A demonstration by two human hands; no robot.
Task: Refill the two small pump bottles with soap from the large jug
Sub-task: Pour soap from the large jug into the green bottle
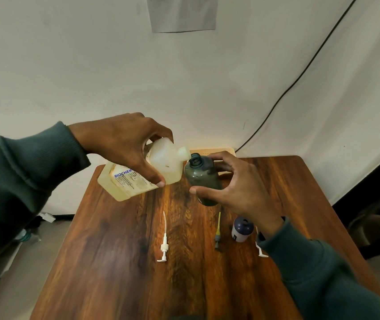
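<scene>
At frame centre, your left hand point(126, 146) grips the tilted, translucent large jug point(138, 176), spout at the open dark bottle point(204, 179) clasped in your right hand point(237, 188). Three pump heads point(164, 239) lie on the worktop point(115, 262); one white-and-navy bottle point(241, 229) stands.

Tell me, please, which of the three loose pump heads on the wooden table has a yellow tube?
The middle pump head, grey with a yellow tube. The left one and the partly hidden right one are white.
</scene>
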